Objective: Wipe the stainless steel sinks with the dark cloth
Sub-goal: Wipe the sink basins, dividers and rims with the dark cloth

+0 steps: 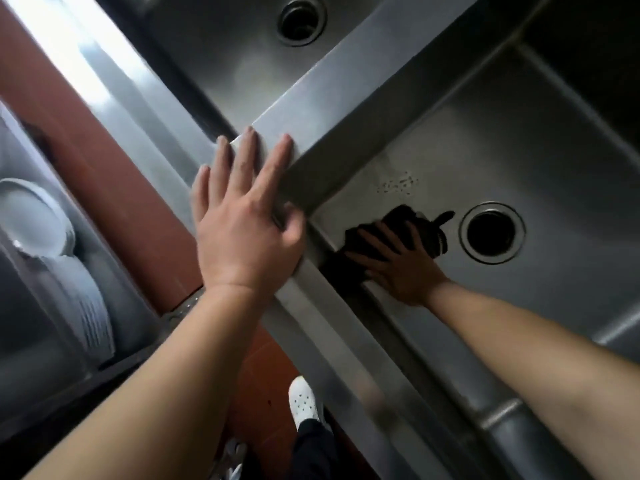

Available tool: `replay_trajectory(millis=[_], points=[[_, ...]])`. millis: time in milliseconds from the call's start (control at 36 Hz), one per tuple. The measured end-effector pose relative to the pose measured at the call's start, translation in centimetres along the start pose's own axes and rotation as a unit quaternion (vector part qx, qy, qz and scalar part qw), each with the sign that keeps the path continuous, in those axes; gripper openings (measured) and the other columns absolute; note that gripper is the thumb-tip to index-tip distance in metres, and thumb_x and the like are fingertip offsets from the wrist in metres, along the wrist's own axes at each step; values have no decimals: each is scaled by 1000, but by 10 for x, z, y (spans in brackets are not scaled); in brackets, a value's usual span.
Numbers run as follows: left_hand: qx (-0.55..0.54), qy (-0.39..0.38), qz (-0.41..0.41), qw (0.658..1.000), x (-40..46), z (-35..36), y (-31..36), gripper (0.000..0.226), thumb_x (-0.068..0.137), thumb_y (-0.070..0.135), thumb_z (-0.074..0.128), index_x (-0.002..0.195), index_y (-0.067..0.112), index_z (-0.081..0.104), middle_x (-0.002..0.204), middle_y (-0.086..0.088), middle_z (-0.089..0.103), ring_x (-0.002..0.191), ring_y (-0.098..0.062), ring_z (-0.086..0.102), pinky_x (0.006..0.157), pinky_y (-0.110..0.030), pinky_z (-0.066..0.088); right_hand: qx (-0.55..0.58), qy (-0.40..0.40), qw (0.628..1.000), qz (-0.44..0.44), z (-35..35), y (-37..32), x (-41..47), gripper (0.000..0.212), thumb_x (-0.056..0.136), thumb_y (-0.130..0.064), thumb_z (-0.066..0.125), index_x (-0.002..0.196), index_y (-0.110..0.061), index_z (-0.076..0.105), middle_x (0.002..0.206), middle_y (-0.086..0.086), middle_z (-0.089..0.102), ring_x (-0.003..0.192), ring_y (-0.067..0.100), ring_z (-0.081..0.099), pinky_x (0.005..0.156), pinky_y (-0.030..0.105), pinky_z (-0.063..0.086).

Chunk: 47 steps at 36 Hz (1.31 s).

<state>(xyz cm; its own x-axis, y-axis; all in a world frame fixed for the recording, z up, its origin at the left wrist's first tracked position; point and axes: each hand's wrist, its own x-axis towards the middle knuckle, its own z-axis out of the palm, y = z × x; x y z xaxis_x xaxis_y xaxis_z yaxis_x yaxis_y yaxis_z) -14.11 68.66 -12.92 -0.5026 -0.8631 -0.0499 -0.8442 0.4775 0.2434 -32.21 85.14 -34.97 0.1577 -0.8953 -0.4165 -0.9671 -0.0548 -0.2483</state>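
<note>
1. Dark cloth [427, 233]: on the floor of the near sink [519, 150], by its corner, just beside the drain [491, 232].
2. Right grip [405, 268]: fingers spread flat, pressing the cloth, not curled round it.
3. Step: wiping the near sink's floor. The next move likely calls for strokes over the specks [398, 183].
4. Left grip [242, 233]: flat, fingers straight, resting on the divider [346, 98].
5. Far sink [225, 53]: nothing seen inside.
6. Grey tub [27, 341]: stacked white plates [79, 289].

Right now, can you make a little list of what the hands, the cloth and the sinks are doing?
left hand: flat on shiny steel rim where sinks meet
right hand: spread fingers pressing crumpled dark cloth
cloth spot: right stainless steel sink floor, beside round black drain hole
other steel sink: no hand there
nearby: stacked round white plates
</note>
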Motion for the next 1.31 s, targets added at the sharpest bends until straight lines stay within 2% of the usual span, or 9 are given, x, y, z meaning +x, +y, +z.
replay_trajectory(millis=[83, 194, 306, 528, 639, 917, 1056, 1194, 1306], points=[[9, -3, 1, 1000, 1, 0, 1, 75, 80, 37, 53, 152, 41, 32, 163, -1, 25, 153, -26, 14, 124, -44, 12, 36, 15, 997, 61, -25, -16, 58, 51, 99, -52, 30, 150, -46, 28, 163, 1, 21, 150, 33, 13, 109, 72, 10], [4, 6, -3, 1000, 0, 1, 1, 77, 77, 34, 54, 152, 40, 35, 162, -1, 28, 152, -27, 17, 123, -44, 13, 30, 20, 996, 80, -30, -25, 75, 51, 101, -51, 30, 151, -50, 17, 166, 0, 7, 151, 31, -5, 110, 63, -13], [-6, 7, -5, 1000, 0, -1, 2, 77, 76, 34, 53, 151, 39, 36, 162, -1, 29, 152, -27, 17, 124, -43, 12, 49, 14, 996, 76, -21, -26, 52, 52, 102, -51, 31, 152, -50, 15, 165, -1, 6, 152, 29, -1, 111, 60, -15], [0, -7, 0, 1000, -1, -4, 1, 78, 78, 39, 59, 152, 38, 34, 163, -4, 27, 152, -30, 17, 123, -47, 13, 101, -89, 975, 178, 35, -43, -87, 51, 97, -58, 1, 144, -58, -18, 162, -4, -18, 143, 21, -37, 112, 59, -19], [-1, -3, 4, 1000, 0, -4, 2, 78, 77, 41, 58, 152, 37, 36, 162, -5, 29, 151, -31, 19, 122, -48, 14, 146, -131, 959, 207, 24, -45, -79, 50, 94, -60, 1, 131, -65, -33, 156, -8, -36, 130, 19, -53, 109, 57, -25], [2, 1, 1, 1000, -1, -1, -1, 78, 77, 40, 55, 152, 38, 35, 162, -3, 28, 152, -29, 17, 123, -46, 13, 326, 95, 795, 503, -65, 21, 97, 57, 100, -57, 24, 150, -54, -4, 164, -3, -19, 148, 31, -24, 111, 66, -12], [9, 4, 2, 1000, -1, -1, -1, 77, 76, 41, 51, 152, 38, 35, 162, -3, 30, 151, -30, 19, 122, -47, 15, 360, 129, 748, 542, -93, 73, 116, 56, 101, -56, 19, 152, -50, -4, 164, 1, -18, 149, 34, -20, 111, 65, -12], [4, 2, 0, 1000, -1, -2, 1, 77, 75, 41, 50, 151, 38, 37, 161, -3, 31, 151, -30, 20, 122, -46, 15, 323, 104, 792, 507, -80, 40, 103, 61, 100, -55, 27, 153, -48, -2, 165, 2, -15, 149, 33, -18, 114, 66, -8], [8, -14, -5, 1000, -1, -5, 3, 78, 75, 41, 51, 152, 39, 34, 162, -3, 29, 152, -30, 18, 122, -47, 14, 288, -36, 899, 328, -53, -21, 77, 55, 101, -57, 20, 149, -53, -7, 162, -1, -25, 147, 32, -26, 111, 65, -14]])
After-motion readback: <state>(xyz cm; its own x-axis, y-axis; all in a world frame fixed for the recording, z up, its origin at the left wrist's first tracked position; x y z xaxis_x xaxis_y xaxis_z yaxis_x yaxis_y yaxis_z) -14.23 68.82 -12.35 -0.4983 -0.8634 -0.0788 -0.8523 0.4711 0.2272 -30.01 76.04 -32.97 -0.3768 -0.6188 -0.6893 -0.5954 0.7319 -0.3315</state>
